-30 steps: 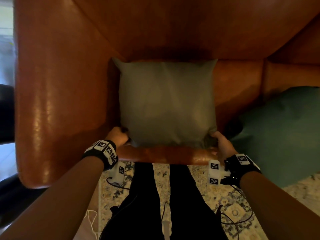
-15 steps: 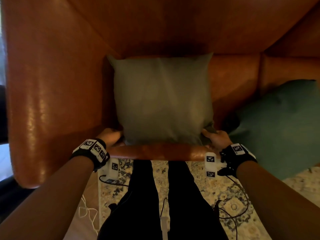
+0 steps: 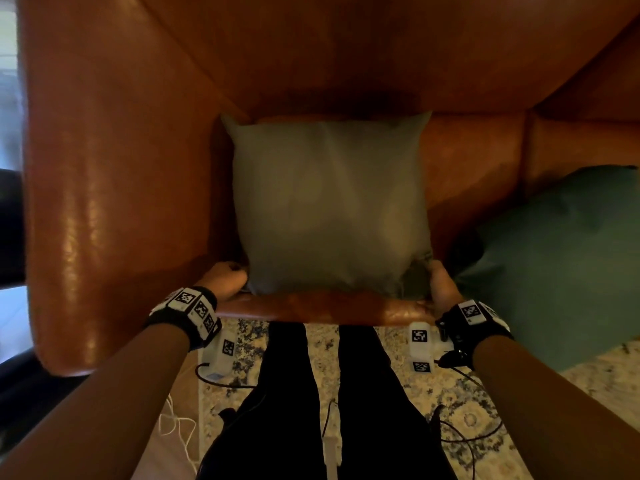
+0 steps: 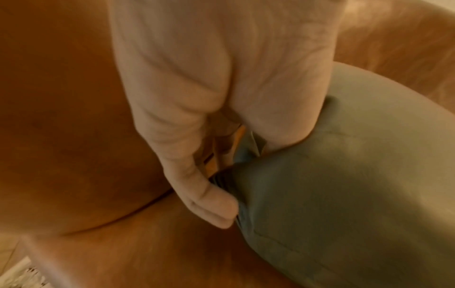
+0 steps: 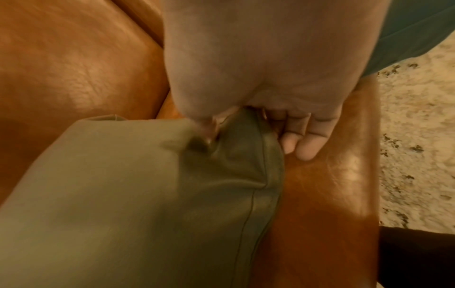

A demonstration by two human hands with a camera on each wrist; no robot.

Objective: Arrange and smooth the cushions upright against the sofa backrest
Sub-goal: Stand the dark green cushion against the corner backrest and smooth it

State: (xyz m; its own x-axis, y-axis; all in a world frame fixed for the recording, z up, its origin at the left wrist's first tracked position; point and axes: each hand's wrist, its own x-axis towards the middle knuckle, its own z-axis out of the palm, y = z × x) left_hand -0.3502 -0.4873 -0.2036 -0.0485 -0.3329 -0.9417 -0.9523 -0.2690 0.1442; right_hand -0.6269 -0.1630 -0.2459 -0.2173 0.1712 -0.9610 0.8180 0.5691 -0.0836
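A grey-green cushion [image 3: 329, 206] lies on the seat of a brown leather sofa [image 3: 114, 188], its far edge toward the backrest and its left side by the armrest. My left hand [image 3: 227, 280] pinches the cushion's near left corner [image 4: 246, 155], thumb on top and fingers curled under. My right hand [image 3: 440, 284] grips the near right corner [image 5: 236, 136], the fabric bunched between thumb and fingers [image 5: 302, 144]. A second, teal cushion [image 3: 561, 258] lies on the seat to the right, overhanging the front edge.
The sofa's front edge [image 3: 322, 306] runs just under both hands. The wide left armrest [image 3: 86, 237] stands close beside the grey-green cushion. A patterned rug [image 3: 450, 403] with cables [image 3: 467, 434] lies on the floor around my dark-trousered legs [image 3: 287, 410].
Both hands keep their hold on the cushion's near corners. The cushion stays in nearly the same place on the seat; mostly the view has shifted slightly.
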